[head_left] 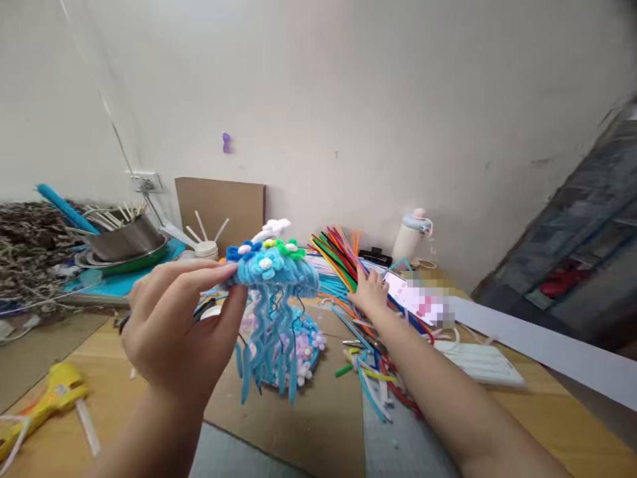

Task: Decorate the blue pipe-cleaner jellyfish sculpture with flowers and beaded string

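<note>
Raised over the table, a blue pipe-cleaner jellyfish (279,272) hangs from my left hand (184,318), pinched at its left rim between thumb and fingers. Small blue, green and white flowers sit on its cap, and wavy blue tentacles dangle below. Behind them, partly hidden, lies a round blue piece (311,338) edged with pale pink flowers. My right hand (369,289) reaches forward onto a bunch of coloured pipe cleaners (338,259); its fingers are partly hidden, so I cannot tell whether they grip any.
A cardboard sheet (293,428) covers the table's middle, with pipe-cleaner scraps (378,378) to its right. A yellow glue gun (62,392) lies at left. Farther back stand a metal pot (127,239), a white cup (206,249) and a bottle (411,238). A phone (413,295) lies right.
</note>
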A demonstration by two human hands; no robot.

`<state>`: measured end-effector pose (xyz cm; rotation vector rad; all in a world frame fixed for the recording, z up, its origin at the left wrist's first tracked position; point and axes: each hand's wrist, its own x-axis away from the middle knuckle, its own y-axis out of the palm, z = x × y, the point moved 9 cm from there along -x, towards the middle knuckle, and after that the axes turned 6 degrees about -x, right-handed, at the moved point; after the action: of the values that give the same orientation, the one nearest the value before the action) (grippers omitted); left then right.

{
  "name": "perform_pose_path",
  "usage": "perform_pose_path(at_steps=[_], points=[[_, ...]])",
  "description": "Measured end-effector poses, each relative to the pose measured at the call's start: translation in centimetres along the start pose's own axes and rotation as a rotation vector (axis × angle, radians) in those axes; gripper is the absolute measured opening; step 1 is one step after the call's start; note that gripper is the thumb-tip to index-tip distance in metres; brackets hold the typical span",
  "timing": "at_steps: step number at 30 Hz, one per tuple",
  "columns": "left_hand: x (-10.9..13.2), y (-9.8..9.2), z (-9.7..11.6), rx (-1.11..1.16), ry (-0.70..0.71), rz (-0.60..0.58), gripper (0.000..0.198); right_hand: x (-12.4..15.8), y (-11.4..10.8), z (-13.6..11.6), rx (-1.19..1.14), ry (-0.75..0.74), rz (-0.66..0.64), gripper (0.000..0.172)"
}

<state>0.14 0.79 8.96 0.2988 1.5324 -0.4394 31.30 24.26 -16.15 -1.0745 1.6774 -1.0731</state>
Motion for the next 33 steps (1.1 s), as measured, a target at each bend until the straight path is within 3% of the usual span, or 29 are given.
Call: perform_pose_path(at_steps=[11,17,21,27,33], points=[[-0.2,0.3,0.0,-0.014,-0.03,-0.062,0.029,-1.4,0.7,1.0,-0.049,0.044,-0.115,0.1],[-0.5,0.3,0.1,0.018,0.014,-0.022,0.031,-1.0,-0.3,0.0,-0.076,0.03,-0.042,0.078],[-0.5,0.4,0.1,0.02,0.018,-0.026,0.031,-1.4,-1.5,-1.2,-0.132,0.017,0.002,0.066],[-0.3,0.4,0.0,0.032,0.011,-0.014,0.03,-1.6,-3.4,-4.9,-0.17,-0.033,0.044,0.067],[-0.3,0.3,-0.2,0.023,-0.006,-0.006,0.03,0.1,-2.8,-7.9,-0.152,-0.068,-0.053,0.073]])
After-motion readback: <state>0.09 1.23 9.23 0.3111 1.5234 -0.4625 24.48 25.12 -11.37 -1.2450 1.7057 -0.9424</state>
